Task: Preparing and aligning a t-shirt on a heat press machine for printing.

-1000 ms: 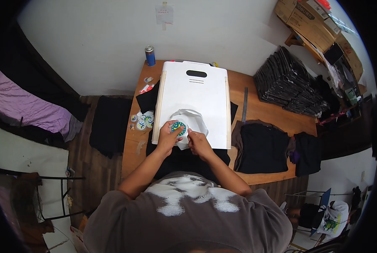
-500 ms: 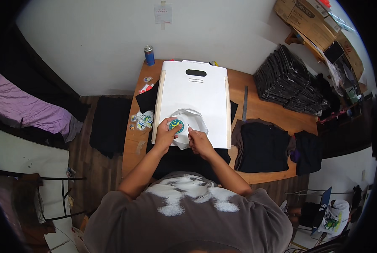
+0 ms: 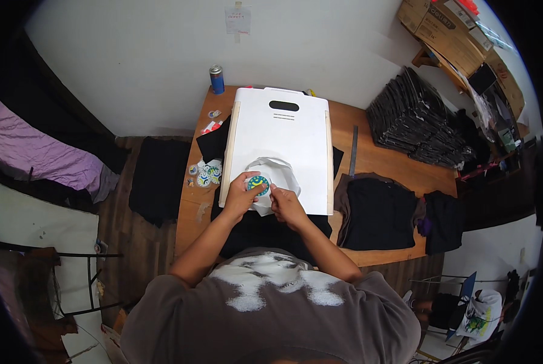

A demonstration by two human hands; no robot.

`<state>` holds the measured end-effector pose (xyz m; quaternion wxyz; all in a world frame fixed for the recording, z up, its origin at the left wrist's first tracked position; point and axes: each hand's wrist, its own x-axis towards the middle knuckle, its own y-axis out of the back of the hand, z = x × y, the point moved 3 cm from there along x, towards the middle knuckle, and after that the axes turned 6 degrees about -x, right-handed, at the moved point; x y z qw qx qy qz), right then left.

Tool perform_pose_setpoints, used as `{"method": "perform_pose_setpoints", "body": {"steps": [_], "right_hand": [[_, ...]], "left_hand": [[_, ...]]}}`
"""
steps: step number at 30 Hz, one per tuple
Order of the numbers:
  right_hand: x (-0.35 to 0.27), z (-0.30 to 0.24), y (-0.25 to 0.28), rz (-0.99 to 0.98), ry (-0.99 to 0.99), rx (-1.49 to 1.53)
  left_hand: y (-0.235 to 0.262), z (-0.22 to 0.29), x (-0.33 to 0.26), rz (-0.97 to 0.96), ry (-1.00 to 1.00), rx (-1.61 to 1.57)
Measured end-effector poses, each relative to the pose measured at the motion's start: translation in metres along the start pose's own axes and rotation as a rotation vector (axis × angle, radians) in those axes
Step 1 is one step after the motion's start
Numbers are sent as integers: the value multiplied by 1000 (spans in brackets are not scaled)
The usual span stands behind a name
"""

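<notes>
My left hand (image 3: 240, 199) is closed on a round teal sticker or patch (image 3: 257, 182) with a yellow-green design, thumb across its face. At the patch's right edge, my right hand (image 3: 288, 207) is in a pinch; what its fingertips hold, if anything, is too small to make out. Both hands are over the near part of a white board (image 3: 274, 136) with a dark oval slot at its far end. Behind and under my fingers lies a crumpled whitish piece (image 3: 286, 171), cloth or film. Several similar round patches (image 3: 207, 175) lie on the table left of the board.
The board lies over black cloth on a wooden table (image 3: 368, 145). A spray can (image 3: 216, 79) stands at the back left. To the right are a metal ruler (image 3: 353, 150), folded dark garments (image 3: 380, 212) and a stack of black packs (image 3: 414, 115). Another person (image 3: 478, 315) is at lower right.
My left hand has brought the patch slightly right and nearer me, so its edge now meets my right fingertips. My right hand has hardly moved.
</notes>
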<state>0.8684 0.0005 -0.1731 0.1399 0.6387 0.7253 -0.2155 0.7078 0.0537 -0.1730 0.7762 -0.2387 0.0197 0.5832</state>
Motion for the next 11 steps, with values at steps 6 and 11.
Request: {"method": "perform_pose_setpoints", "body": {"steps": [6,11], "right_hand": [[0,3,-1,-2,5,37],[1,4,0,0,4,56]], "left_hand": [[-1,-2,-2,5,51,-45],[0,-8,0,0,85,-105]]}}
